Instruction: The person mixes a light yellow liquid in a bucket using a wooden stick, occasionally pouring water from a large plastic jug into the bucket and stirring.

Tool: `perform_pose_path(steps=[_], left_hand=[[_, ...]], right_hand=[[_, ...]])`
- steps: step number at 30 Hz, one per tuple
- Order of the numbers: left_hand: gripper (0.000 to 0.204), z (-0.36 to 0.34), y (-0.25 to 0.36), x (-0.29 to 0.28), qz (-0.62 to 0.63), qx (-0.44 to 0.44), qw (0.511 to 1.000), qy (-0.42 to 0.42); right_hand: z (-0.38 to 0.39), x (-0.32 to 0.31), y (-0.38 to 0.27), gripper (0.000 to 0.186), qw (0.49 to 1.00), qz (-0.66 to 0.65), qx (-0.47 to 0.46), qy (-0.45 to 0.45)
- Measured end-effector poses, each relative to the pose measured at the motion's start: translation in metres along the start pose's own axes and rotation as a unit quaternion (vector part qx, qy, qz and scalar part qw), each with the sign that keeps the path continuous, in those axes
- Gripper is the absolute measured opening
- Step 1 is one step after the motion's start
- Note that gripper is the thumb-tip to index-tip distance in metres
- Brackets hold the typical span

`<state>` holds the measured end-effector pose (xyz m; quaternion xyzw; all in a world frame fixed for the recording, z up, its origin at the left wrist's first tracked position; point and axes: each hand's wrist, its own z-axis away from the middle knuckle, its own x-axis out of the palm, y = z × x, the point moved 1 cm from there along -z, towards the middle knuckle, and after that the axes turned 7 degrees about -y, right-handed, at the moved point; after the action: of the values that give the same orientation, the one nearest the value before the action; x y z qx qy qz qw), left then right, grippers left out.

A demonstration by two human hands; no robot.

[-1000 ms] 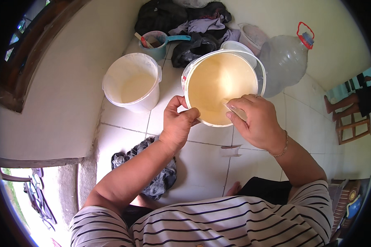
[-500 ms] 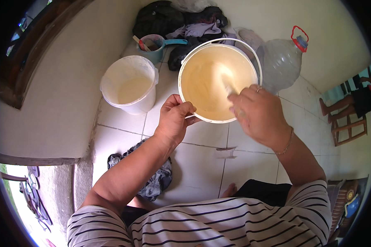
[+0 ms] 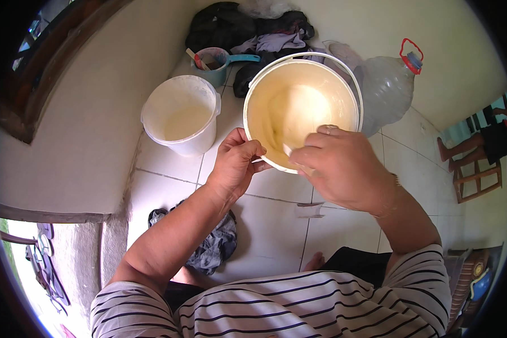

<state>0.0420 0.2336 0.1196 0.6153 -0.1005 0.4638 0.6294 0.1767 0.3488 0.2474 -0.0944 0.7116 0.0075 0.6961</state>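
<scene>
At centre-left, the left hand (image 3: pixel 236 160) pinches the lower-left rim of a bucket (image 3: pixel 257 110), which lies up and right of that grip, mouth facing the camera. A pale scraper (image 3: pixel 288 150), mostly hidden, slants up-left from the right hand's (image 3: pixel 346 166) closed fingers, at the bucket's lower edge.

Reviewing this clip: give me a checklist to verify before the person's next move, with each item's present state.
1. Left hand gripping the held bucket by its near-left rim: ok.
2. Right hand holding the pale piece: ok.
3. Pale piece fully visible: not ok, the hand hides most of it.
4. Handle out of the opening: ok, arched past the far rim.
5. Second bucket upright on the floor: ok.
6. Held bucket's base supported: cannot tell, out of sight.
</scene>
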Motion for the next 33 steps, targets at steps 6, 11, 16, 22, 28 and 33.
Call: perform_pose_path(steps=[6, 11, 16, 22, 28, 33], left_hand=[[0.019, 0.009, -0.004, 0.003, -0.092, 0.009, 0.995, 0.032], [0.018, 0.009, 0.005, 0.008, -0.131, -0.018, 0.989, 0.069], [0.018, 0.001, 0.005, -0.028, -0.163, -0.087, 0.974, 0.135], [0.027, -0.005, -0.007, -0.057, -0.192, -0.144, 0.963, 0.119], [0.026, -0.007, -0.004, -0.097, -0.189, -0.153, 0.965, 0.1], [0.031, -0.016, -0.005, -0.103, -0.205, -0.166, 0.96, 0.09]], right_hand=[[0.001, -0.011, 0.02, 0.015, 0.987, 0.079, 0.121, 0.068], [-0.017, 0.033, 0.02, 0.017, 0.99, -0.082, 0.055, 0.099], [-0.004, 0.049, 0.02, 0.019, 0.993, -0.085, 0.054, -0.057], [-0.008, 0.102, 0.036, 0.023, 0.972, -0.195, 0.125, -0.045], [0.008, 0.079, 0.035, 0.05, 0.955, -0.239, 0.129, -0.122], [0.022, 0.057, 0.092, 0.063, 0.911, -0.265, 0.301, -0.093]])
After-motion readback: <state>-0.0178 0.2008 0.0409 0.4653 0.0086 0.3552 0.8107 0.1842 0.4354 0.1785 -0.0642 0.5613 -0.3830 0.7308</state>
